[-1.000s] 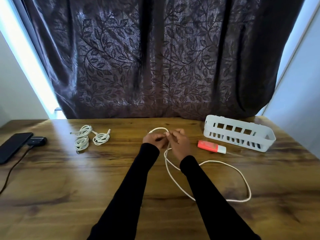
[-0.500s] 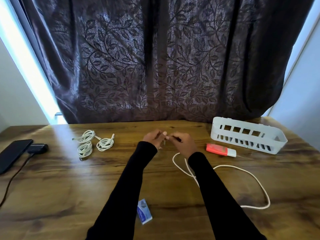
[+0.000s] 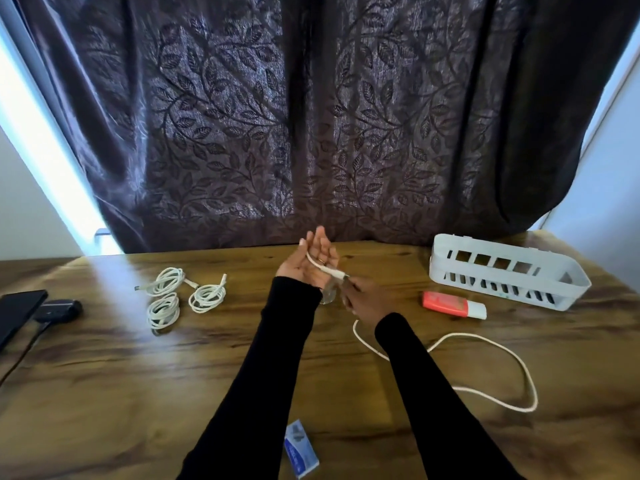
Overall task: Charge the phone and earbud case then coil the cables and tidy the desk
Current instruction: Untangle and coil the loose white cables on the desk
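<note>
Currently left hand (image 3: pixel 313 263) is palm-up, fingers straight, cable (image 3: pixel 485 368) end laid across it; right hand (image 3: pixel 362 297) grip pinches the plug beside that palm. Remaining cable trails loose on tabletop (image 3: pixel 104 393), near right. Risk: flat palm anchors nothing, so first wrap may slip; slack could snag the red-and-white tube (image 3: pixel 453 304).

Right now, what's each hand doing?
Left hand: open, palm up, long white charging cable lying across it.
Right hand: pinching that cable's plug end.
</note>
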